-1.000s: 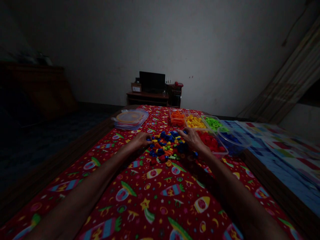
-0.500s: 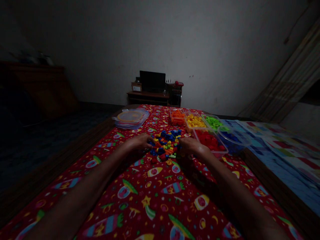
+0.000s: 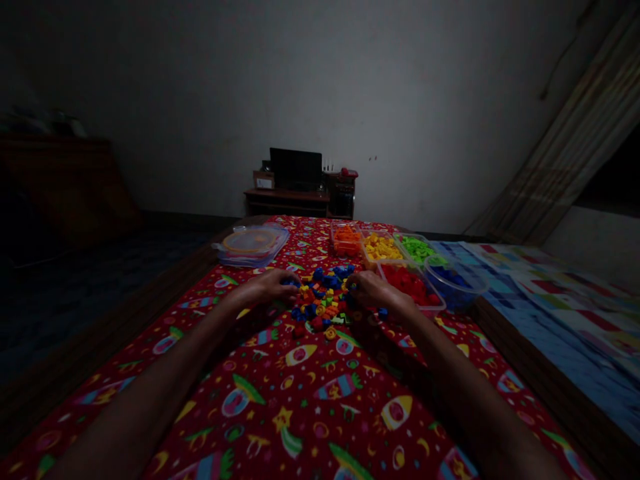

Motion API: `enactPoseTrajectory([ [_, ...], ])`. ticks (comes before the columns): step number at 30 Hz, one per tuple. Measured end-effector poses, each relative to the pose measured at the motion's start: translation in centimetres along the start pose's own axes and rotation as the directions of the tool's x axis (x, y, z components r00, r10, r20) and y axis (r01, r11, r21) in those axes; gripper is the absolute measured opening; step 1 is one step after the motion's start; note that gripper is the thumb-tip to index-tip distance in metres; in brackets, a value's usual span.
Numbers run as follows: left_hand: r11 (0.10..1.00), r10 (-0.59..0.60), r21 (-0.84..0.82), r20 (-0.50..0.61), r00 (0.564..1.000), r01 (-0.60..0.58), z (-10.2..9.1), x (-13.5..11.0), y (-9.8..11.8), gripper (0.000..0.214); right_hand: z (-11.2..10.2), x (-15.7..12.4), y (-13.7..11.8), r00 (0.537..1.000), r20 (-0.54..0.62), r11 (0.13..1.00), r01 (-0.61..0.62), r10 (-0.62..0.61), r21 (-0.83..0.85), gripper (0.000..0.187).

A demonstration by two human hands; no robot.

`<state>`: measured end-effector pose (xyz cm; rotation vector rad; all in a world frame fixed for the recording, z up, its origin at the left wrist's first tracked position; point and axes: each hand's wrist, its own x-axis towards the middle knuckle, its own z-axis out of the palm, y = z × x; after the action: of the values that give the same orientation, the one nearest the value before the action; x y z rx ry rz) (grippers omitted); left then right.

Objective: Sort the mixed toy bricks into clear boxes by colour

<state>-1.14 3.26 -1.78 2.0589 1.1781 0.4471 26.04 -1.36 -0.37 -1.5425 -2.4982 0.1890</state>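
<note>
From my remote seat, the head camera gave me a dim view of both hands at a single heap of mixed plastic bricks (image 3: pixel 320 300), which lay near the middle of the frame on a red rocket-print cloth (image 3: pixel 280 393). I had the left hand (image 3: pixel 265 288) at the heap's left edge, its fingers (image 3: pixel 287 282) curved over the blue bricks there, and the right hand (image 3: pixel 375 292) at the right edge, its fingers (image 3: pixel 354 285) bent down against the pile. They looked neither clenched nor fully released, and in that light I could not tell whether either hand was grasping a brick. A loose blue brick (image 3: pixel 383 312) lay just beside the right hand. Beyond the heap, a row of clear containers ran toward the right of the frame: an orange-brick tray (image 3: pixel 346 240), a yellow-brick tray (image 3: pixel 380 248), a green-brick tray (image 3: pixel 416 249), a red-brick tray (image 3: pixel 407 283) nearest the right hand, and a blue-brick tub (image 3: pixel 453 287). A lidded plastic container (image 3: pixel 250 245) sat upper left of the heap.
</note>
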Motion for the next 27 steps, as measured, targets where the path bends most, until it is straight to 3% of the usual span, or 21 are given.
enactPoseTrajectory([
  [2,0.993,0.057,-0.1,-0.047,0.997,-0.062,0.5,0.2,0.8,0.048,0.3,0.3,0.0,0.997,-0.07,0.987,-0.027,0.038,0.156,0.025],
  [4,0.978,0.139,-0.138,-0.132,0.981,-0.157,1.3,0.7,1.6,0.047,0.6,0.7,-0.4,0.992,-0.057,0.902,-0.079,0.114,0.425,0.022],
  [5,0.967,0.176,-0.152,-0.172,0.969,-0.202,1.8,1.0,2.1,0.045,0.8,0.9,-0.8,0.989,-0.027,0.803,-0.104,0.147,0.587,0.02],
  [7,0.949,0.226,-0.16,-0.25,0.942,-0.27,2.8,1.3,3.0,0.041,1.1,1.2,-1.8,0.981,0.052,0.499,-0.141,0.189,0.855,0.017],
  [10,0.936,0.29,-0.094,-0.332,0.898,-0.338,4.3,1.4,4.3,0.033,1.4,1.5,-3.0,0.973,0.126,0.075,-0.143,0.195,0.987,0.014],
  [13,0.939,0.325,0.018,-0.377,0.867,-0.344,5.8,1.2,5.0,0.029,2.1,1.7,-3.7,0.966,0.154,-0.129,-0.129,0.207,0.983,0.014],
  [18,0.956,0.294,0.137,-0.379,0.878,-0.261,8.1,1.0,4.9,0.049,3.4,2.2,-4.0,0.955,0.213,-0.282,-0.151,0.206,0.948,0.029],
  [22,0.938,0.343,0.065,-0.327,0.881,-0.341,9.2,1.1,4.3,0.069,3.7,2.2,-4.4,0.947,0.18,-0.232,-0.118,0.266,0.966,0.027],
  [27,0.929,0.318,-0.096,-0.289,0.903,-0.358,8.2,1.5,4.3,0.083,2.9,2.2,-4.1,0.964,0.158,-0.177,-0.121,0.214,0.977,0.021],
])
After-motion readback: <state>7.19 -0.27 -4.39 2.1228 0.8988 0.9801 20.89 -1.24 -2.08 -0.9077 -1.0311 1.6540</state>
